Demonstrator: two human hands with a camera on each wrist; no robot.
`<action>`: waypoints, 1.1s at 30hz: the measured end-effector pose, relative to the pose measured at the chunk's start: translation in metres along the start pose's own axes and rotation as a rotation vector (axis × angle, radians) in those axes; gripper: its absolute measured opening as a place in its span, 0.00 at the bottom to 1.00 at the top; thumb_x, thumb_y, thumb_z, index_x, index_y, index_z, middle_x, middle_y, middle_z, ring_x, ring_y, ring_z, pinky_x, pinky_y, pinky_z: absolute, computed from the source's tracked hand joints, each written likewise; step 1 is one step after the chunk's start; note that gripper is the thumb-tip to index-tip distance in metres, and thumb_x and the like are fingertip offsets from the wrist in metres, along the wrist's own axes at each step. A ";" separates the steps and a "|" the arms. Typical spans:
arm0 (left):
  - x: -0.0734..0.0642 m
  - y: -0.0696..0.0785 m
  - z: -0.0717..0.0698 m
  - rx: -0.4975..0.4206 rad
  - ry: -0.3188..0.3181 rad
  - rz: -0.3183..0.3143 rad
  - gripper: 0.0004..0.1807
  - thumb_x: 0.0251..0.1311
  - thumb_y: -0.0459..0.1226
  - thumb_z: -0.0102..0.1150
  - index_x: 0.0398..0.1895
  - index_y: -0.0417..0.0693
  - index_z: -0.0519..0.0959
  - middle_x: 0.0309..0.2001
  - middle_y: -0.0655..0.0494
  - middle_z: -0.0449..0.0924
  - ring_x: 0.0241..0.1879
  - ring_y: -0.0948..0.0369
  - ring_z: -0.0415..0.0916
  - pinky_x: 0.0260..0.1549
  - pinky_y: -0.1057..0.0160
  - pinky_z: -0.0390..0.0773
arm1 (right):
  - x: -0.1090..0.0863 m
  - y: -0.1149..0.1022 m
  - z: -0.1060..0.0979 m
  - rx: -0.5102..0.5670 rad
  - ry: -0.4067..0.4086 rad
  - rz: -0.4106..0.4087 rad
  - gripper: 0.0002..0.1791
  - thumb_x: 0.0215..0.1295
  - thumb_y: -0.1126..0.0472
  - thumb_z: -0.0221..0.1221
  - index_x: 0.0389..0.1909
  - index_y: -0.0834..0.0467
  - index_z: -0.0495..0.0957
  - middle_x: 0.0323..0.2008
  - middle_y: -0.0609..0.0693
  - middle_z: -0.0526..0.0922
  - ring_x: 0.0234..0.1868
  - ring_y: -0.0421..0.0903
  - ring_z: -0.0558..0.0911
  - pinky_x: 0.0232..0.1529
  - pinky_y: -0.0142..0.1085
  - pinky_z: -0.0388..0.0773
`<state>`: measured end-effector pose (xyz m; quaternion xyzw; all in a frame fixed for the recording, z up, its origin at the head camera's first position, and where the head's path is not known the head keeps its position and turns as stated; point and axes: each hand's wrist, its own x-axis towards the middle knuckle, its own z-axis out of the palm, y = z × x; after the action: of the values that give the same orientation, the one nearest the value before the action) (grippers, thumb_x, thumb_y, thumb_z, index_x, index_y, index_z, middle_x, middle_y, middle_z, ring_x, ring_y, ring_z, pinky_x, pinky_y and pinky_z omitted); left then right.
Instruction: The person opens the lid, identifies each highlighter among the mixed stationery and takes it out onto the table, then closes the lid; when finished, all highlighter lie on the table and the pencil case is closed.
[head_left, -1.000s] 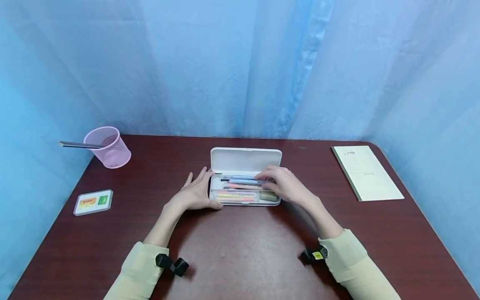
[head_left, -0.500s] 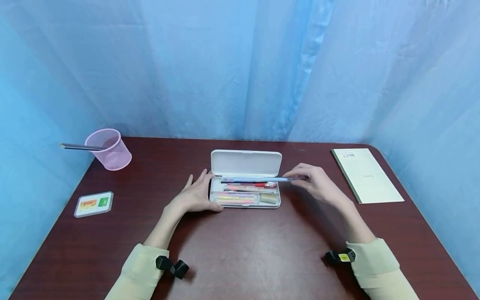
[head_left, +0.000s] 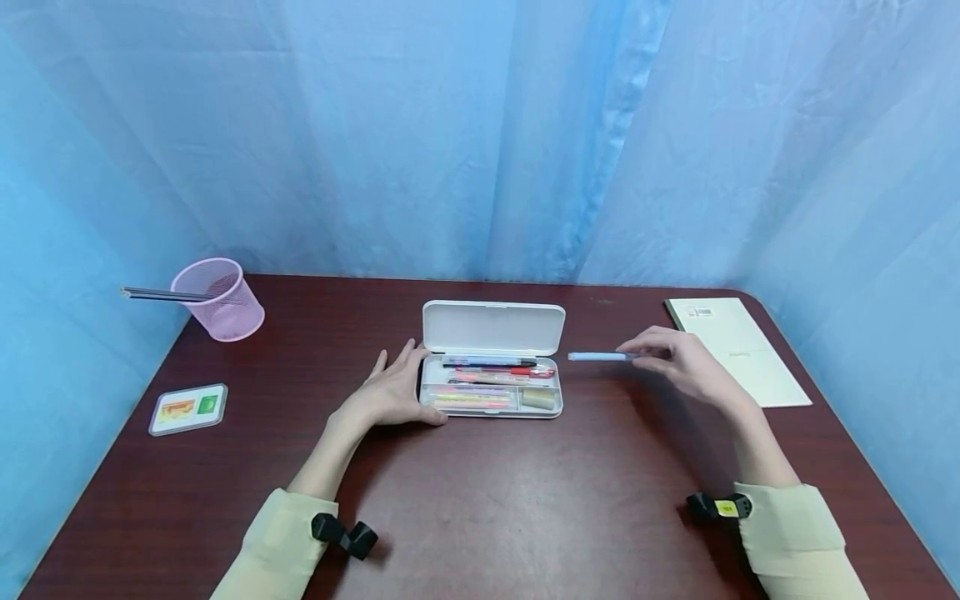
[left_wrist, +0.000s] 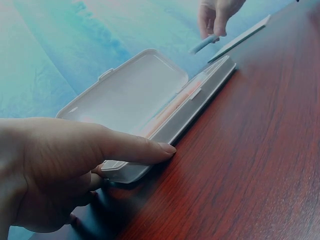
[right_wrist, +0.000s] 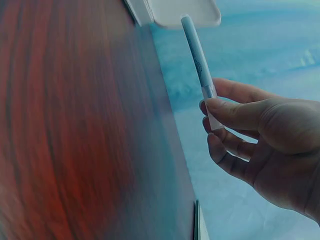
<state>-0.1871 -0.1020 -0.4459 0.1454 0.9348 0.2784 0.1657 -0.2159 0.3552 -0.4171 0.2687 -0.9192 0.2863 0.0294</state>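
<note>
A white pencil case (head_left: 491, 412) lies on the table with its lid (head_left: 493, 327) raised. My left hand (head_left: 390, 392) rests at its left end, fingers spread, the thumb straight along the front corner; the left wrist view shows this thumb (left_wrist: 137, 148) close up. Inside are a blue pen (head_left: 487, 362), a red-capped pen (head_left: 531, 372), pastel sticks (head_left: 472, 400) and a beige block (head_left: 537, 398). To the right of the case, my right hand (head_left: 678, 358) pinches a light-blue pen (right_wrist: 197, 52) near one end, its other end pointing toward the case.
A pink mesh pen cup (head_left: 228, 312) holding thin dark sticks (head_left: 161, 294) leans at the far left. Nearer stands a flat clear-edged box (head_left: 187, 408) with orange and green print. A pale notebook (head_left: 750, 354) lies at the right, partly behind my right hand. Blue curtains (head_left: 390, 150) enclose the table.
My right hand has lifted the light-blue pen out of the pencil case and carried it right, clear of the case. The left hand has stayed at the case's left end.
</note>
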 end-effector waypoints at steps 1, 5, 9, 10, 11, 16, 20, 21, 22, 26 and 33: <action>0.000 0.000 0.000 0.000 0.001 0.000 0.61 0.47 0.54 0.78 0.79 0.43 0.54 0.83 0.39 0.47 0.85 0.46 0.40 0.82 0.37 0.34 | -0.001 0.002 -0.001 -0.005 -0.003 0.011 0.16 0.64 0.71 0.67 0.49 0.52 0.88 0.44 0.47 0.89 0.38 0.34 0.82 0.38 0.21 0.78; 0.001 0.000 0.001 -0.001 -0.005 0.000 0.61 0.48 0.54 0.77 0.80 0.43 0.53 0.83 0.38 0.46 0.85 0.46 0.40 0.82 0.37 0.34 | -0.002 0.011 -0.005 -0.022 -0.015 0.050 0.16 0.64 0.71 0.67 0.50 0.52 0.88 0.45 0.48 0.89 0.40 0.31 0.82 0.40 0.21 0.79; 0.000 0.000 0.001 -0.003 -0.009 -0.005 0.61 0.47 0.54 0.77 0.80 0.43 0.53 0.83 0.39 0.46 0.85 0.46 0.40 0.82 0.38 0.33 | -0.001 0.019 -0.006 -0.048 -0.026 0.068 0.15 0.65 0.70 0.66 0.50 0.52 0.88 0.45 0.49 0.89 0.41 0.30 0.81 0.40 0.21 0.79; 0.000 0.000 0.000 -0.004 -0.007 -0.006 0.61 0.47 0.54 0.78 0.80 0.43 0.53 0.83 0.39 0.46 0.85 0.46 0.40 0.82 0.38 0.33 | 0.000 0.021 -0.005 -0.052 -0.030 0.073 0.15 0.65 0.70 0.66 0.50 0.52 0.88 0.45 0.49 0.89 0.41 0.29 0.81 0.41 0.21 0.79; -0.001 0.000 0.000 -0.004 -0.005 -0.006 0.61 0.47 0.54 0.78 0.80 0.43 0.53 0.83 0.39 0.46 0.85 0.46 0.40 0.82 0.38 0.33 | 0.000 0.022 -0.005 -0.057 -0.036 0.080 0.15 0.66 0.69 0.66 0.50 0.52 0.88 0.45 0.48 0.89 0.41 0.29 0.81 0.41 0.22 0.79; 0.000 -0.001 0.001 -0.004 0.004 0.000 0.61 0.47 0.54 0.78 0.80 0.43 0.53 0.83 0.39 0.47 0.85 0.46 0.40 0.82 0.37 0.34 | 0.003 0.025 -0.001 -0.066 -0.060 0.123 0.14 0.67 0.68 0.65 0.50 0.51 0.88 0.46 0.48 0.89 0.43 0.32 0.81 0.43 0.23 0.79; -0.001 0.000 0.000 -0.002 0.002 -0.001 0.61 0.47 0.54 0.78 0.80 0.43 0.53 0.83 0.39 0.46 0.85 0.46 0.40 0.82 0.38 0.33 | 0.004 0.024 0.001 -0.064 -0.068 0.132 0.13 0.68 0.68 0.65 0.50 0.52 0.88 0.46 0.50 0.89 0.44 0.40 0.85 0.43 0.24 0.79; -0.001 0.000 0.000 -0.002 0.001 -0.002 0.62 0.47 0.54 0.78 0.80 0.43 0.53 0.83 0.39 0.46 0.85 0.46 0.40 0.82 0.38 0.33 | 0.004 0.024 0.001 -0.064 -0.071 0.132 0.13 0.68 0.68 0.64 0.49 0.52 0.88 0.46 0.51 0.89 0.44 0.43 0.85 0.43 0.24 0.79; -0.001 0.000 0.000 -0.002 0.001 -0.001 0.62 0.47 0.54 0.78 0.80 0.43 0.53 0.83 0.39 0.46 0.85 0.46 0.40 0.82 0.38 0.33 | 0.004 0.024 0.001 -0.064 -0.074 0.129 0.13 0.68 0.68 0.64 0.49 0.53 0.88 0.46 0.51 0.89 0.44 0.44 0.85 0.42 0.25 0.80; 0.000 0.000 0.001 -0.003 -0.004 0.000 0.61 0.47 0.54 0.77 0.80 0.43 0.53 0.83 0.39 0.47 0.85 0.46 0.40 0.82 0.38 0.33 | 0.004 0.025 0.003 -0.067 -0.082 0.124 0.13 0.67 0.70 0.64 0.48 0.54 0.88 0.45 0.52 0.89 0.43 0.47 0.85 0.42 0.27 0.80; 0.000 0.000 0.000 -0.002 -0.005 0.002 0.62 0.48 0.54 0.77 0.80 0.43 0.53 0.83 0.39 0.46 0.85 0.46 0.39 0.82 0.38 0.33 | 0.005 0.025 0.005 -0.081 -0.084 0.116 0.13 0.66 0.71 0.65 0.47 0.55 0.88 0.43 0.51 0.88 0.41 0.44 0.82 0.40 0.28 0.78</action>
<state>-0.1865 -0.1016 -0.4460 0.1469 0.9340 0.2790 0.1681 -0.2321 0.3675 -0.4335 0.2252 -0.9446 0.2385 -0.0148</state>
